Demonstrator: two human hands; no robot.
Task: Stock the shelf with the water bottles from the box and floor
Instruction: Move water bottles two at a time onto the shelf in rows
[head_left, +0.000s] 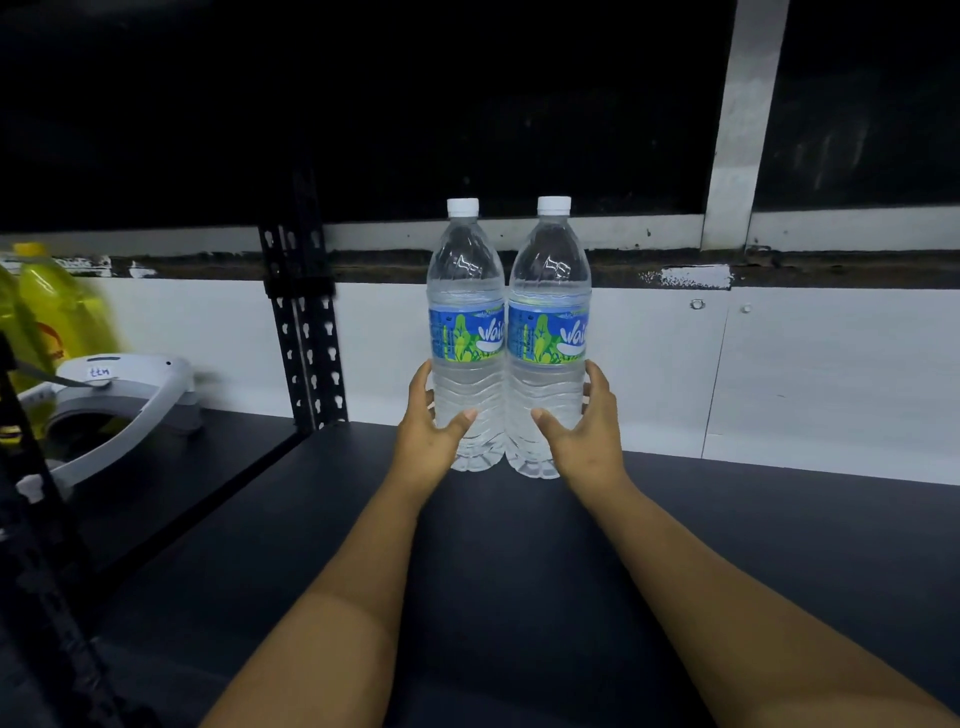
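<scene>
Two clear water bottles stand upright and touching, side by side, on a dark shelf, seen from the wearer's head. Each has a white cap and a blue and green label. The left hand is curled around the lower part of the left bottle, thumb in front and fingers round its outer side. The right hand grips the right bottle the same way. Behind the bottles runs a white wall panel. To the left of the bottles rises a black perforated shelf post. Farther left of the bottles lie a white plastic device and yellow bottles, blurred.
</scene>
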